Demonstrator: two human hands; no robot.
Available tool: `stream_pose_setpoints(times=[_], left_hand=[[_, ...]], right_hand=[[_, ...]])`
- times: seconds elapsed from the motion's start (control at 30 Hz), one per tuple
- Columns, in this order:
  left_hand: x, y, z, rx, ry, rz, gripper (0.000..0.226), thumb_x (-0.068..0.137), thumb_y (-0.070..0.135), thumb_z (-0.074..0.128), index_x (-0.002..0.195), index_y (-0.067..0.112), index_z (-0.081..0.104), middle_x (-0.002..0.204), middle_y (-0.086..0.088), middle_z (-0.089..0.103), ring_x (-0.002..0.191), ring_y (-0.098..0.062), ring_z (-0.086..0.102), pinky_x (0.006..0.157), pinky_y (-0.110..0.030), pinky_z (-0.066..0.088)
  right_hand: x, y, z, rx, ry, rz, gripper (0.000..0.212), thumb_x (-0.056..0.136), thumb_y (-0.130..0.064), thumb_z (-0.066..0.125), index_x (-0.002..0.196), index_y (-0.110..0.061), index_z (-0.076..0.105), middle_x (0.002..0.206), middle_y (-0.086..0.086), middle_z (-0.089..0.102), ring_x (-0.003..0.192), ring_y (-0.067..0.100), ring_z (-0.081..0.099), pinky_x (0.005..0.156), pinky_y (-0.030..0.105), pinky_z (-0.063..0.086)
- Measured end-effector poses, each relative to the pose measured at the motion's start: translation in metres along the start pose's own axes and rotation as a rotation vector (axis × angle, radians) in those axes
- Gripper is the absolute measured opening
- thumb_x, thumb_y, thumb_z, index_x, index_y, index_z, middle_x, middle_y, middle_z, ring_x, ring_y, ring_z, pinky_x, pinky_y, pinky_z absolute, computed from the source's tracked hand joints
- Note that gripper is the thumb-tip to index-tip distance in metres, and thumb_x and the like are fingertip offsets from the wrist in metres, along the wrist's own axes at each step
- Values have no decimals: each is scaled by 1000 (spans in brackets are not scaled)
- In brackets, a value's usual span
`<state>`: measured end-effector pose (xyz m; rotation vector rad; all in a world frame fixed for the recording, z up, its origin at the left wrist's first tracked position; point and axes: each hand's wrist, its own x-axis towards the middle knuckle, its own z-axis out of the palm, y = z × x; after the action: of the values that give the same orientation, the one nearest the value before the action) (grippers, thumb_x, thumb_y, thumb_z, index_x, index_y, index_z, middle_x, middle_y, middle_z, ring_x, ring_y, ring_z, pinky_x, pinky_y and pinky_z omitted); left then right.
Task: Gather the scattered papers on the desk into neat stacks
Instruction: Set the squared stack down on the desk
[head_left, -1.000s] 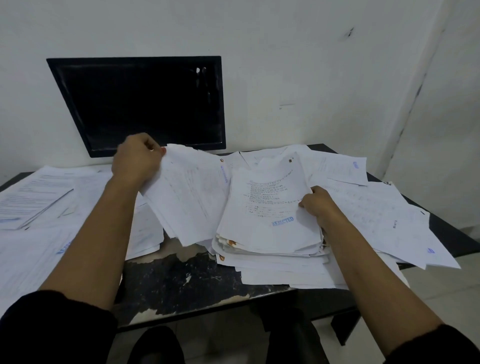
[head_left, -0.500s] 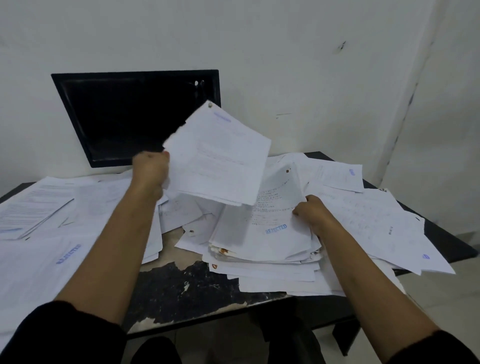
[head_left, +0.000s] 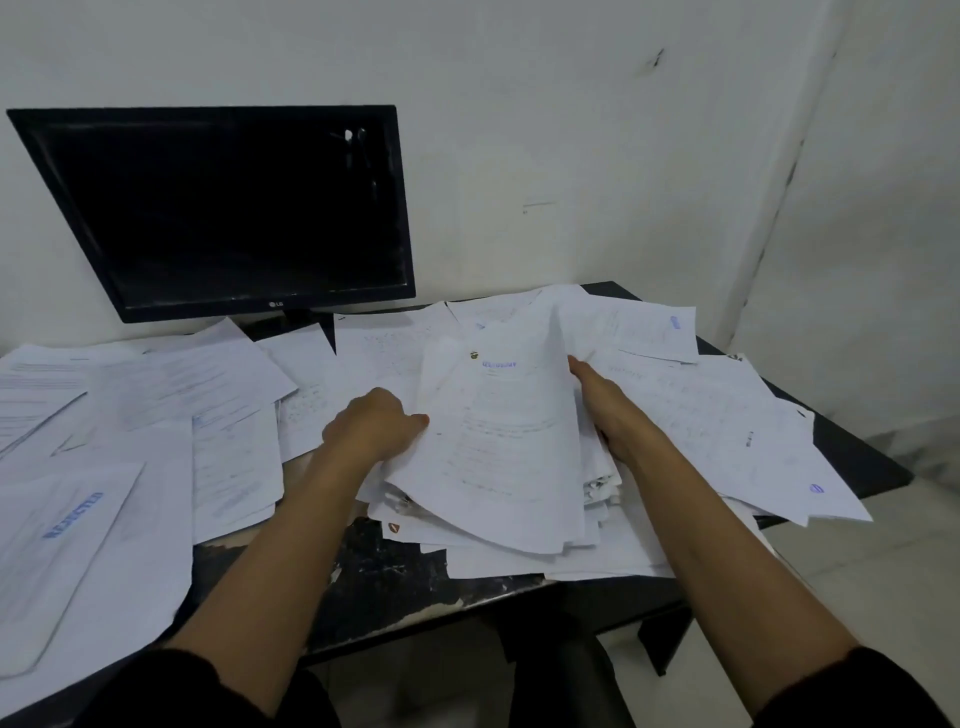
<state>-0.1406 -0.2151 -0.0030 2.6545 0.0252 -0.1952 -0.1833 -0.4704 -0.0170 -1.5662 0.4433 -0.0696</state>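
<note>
A thick, uneven pile of white papers (head_left: 498, 467) lies in the middle of the dark desk (head_left: 384, 577). My left hand (head_left: 374, 423) grips the left edge of the top sheets. My right hand (head_left: 597, 395) holds the pile's right side, its fingers tucked under the upper sheets. The top sheet carries a blue stamp near its far end. More loose sheets (head_left: 727, 426) spread to the right of the pile, and others (head_left: 156, 415) cover the desk's left half.
A black monitor (head_left: 223, 208) stands at the back left against the white wall. A sheet stamped in blue (head_left: 72, 514) lies at the front left. The desk's right edge (head_left: 883, 467) drops to a tiled floor. Worn desktop shows at the front middle.
My left hand has brought the bundle it held up in the air down onto the middle pile. My right hand slid farther back along the pile's right side.
</note>
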Motion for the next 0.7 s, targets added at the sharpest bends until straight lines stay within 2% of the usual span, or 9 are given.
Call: stream_pose_setpoints(times=[0.07,0.1,0.17,0.23,0.3,0.37,0.47,0.57,0.7], left_hand=[[5,5,3,54,62,-1,58,86,59,58,118,10,55,122,-12,57,113,-34,52,91,-40,45],[7,9,4,14,66,-15,71,87,60,57,134,8,45,134,-14,50,123,-36,46,99,-43,42],[10,17,7,-128,-3,-43,83,89,57,57,145,3,29,144,-17,42,129,-36,43,101,-41,42],[14,24,9,-203,-67,-32,71,92,50,57,139,-1,39,137,-18,50,121,-34,51,87,-34,45],[17,28,9,-232,-89,-20,63,94,43,58,135,-3,44,135,-17,52,121,-33,51,86,-32,41],[19,30,10,-277,-139,-12,63,94,40,61,136,-3,43,137,-17,51,123,-32,49,88,-31,39],[23,31,12,-306,-197,-2,64,93,37,63,139,-3,41,141,-16,48,125,-31,47,92,-30,37],[28,26,15,-359,-172,0,60,92,33,65,136,0,42,137,-15,50,122,-31,49,95,-33,40],[32,21,11,-549,-46,52,48,90,27,69,124,2,48,117,-8,56,90,-18,55,74,-27,43]], right_hand=[[2,2,-2,89,-25,-47,67,91,-62,45,145,-21,44,144,0,49,127,21,50,112,42,36],[3,2,-3,113,-38,-58,63,91,-60,48,141,-23,48,139,0,55,123,21,55,110,42,39],[0,0,-5,66,-57,-16,51,87,-51,59,128,-20,59,119,4,67,103,24,66,97,42,50],[-2,1,-8,-80,-60,16,36,84,-32,68,112,-10,63,105,11,70,88,27,69,85,40,56],[-4,2,-8,-185,-23,-1,16,85,-16,71,92,-7,60,91,9,66,76,22,65,69,32,56],[-3,2,-6,-193,-2,-6,23,84,-17,73,97,-4,60,86,4,63,72,18,62,55,24,51],[-2,-2,0,-167,-46,12,35,85,-22,70,114,-7,60,100,6,66,80,20,65,60,25,51],[-3,-6,3,-176,-95,-65,34,88,-5,62,121,-8,56,110,5,62,84,17,61,63,23,49],[-9,-11,-1,-81,-101,-235,52,87,1,61,135,-15,49,123,3,60,98,16,61,72,23,50]])
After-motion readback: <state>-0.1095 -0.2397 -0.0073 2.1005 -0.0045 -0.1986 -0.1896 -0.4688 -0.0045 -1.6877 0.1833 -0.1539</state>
